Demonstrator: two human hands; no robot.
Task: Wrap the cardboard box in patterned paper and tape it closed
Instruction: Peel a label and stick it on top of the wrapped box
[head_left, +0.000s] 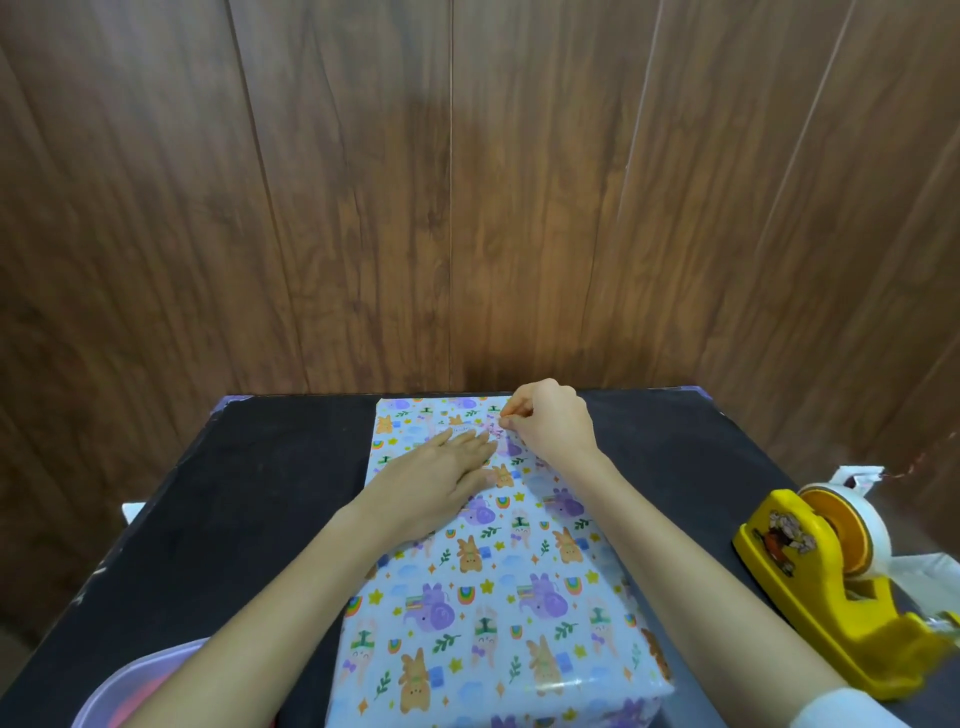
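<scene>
Down the middle of the black table (234, 493), from the near edge almost to the far edge: the cardboard box (483, 597), covered on every visible side in patterned paper (441, 415), printed with orange rabbits, purple elephants, stars and rainbows on pale blue.

Pressed flat on the paper toward the far end: the left hand (436, 478), palm down, fingers straight and close together, tips pointing toward the far right corner.

Just beyond those fingertips, close to the far edge: the right hand (550, 421), fingers curled, thumb and forefinger pinching a small bit (503, 420) right at the paper's surface. Tape or a fold of paper, impossible to tell at this size. Both forearms reaching in from the near edge, one on each side of the box, with a white sleeve (841, 712) showing at the right elbow.

At the right edge of the table, well apart from the box: a yellow tape dispenser (810, 587) carrying a white tape roll (852, 514), cutter end toward the near edge. Behind and beneath it, a white plastic bag (919, 571).

At the near left corner: a translucent tub (140, 686) with something red inside, cut off by the frame.

Behind the far edge: a dark wood-panelled wall (467, 182).
</scene>
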